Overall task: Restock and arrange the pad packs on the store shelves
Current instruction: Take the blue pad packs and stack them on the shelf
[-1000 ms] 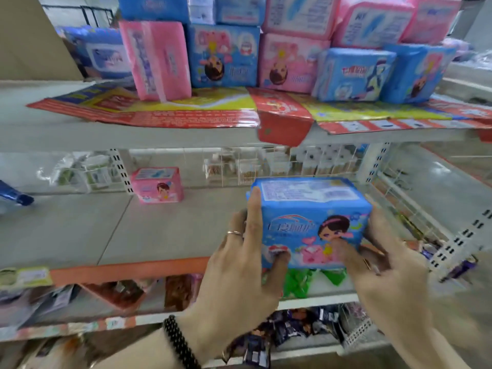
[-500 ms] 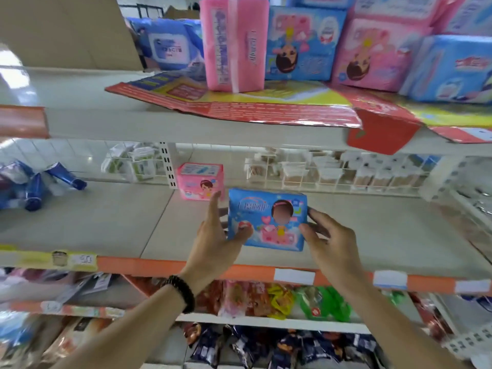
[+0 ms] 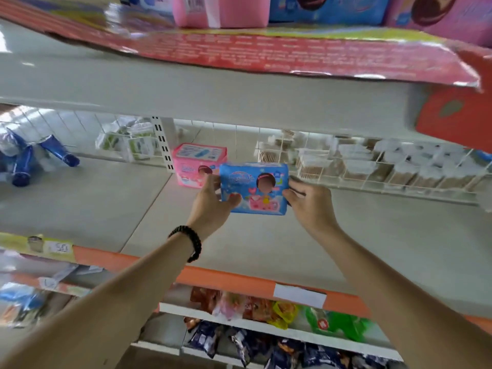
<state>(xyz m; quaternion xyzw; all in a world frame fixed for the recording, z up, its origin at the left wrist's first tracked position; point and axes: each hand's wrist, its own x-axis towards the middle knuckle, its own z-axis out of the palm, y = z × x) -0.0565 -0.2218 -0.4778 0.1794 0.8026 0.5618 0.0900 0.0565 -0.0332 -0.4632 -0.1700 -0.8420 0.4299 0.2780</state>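
Observation:
A blue pad pack (image 3: 255, 187) with a cartoon girl is held upright over the middle shelf (image 3: 106, 209), deep towards its back. My left hand (image 3: 213, 206) grips its left end, thumb on the front. My right hand (image 3: 308, 201) pinches its right end. Just behind and left of it, a pink pad pack (image 3: 197, 162) stands on the shelf near the upright post. More pink and blue pad packs (image 3: 221, 9) line the top shelf, only their lower parts showing.
A white wire fence (image 3: 372, 166) runs along the shelf's back with small boxes behind it. Blue tubes (image 3: 34, 158) lie at the far left. A red and yellow cardboard sheet (image 3: 292, 54) overhangs the top shelf. Snack bags (image 3: 266, 310) fill the lower shelves.
Both hands have carried the blue pack forward and deeper into the middle shelf, up beside the pink pack. The view has moved closer under the top shelf.

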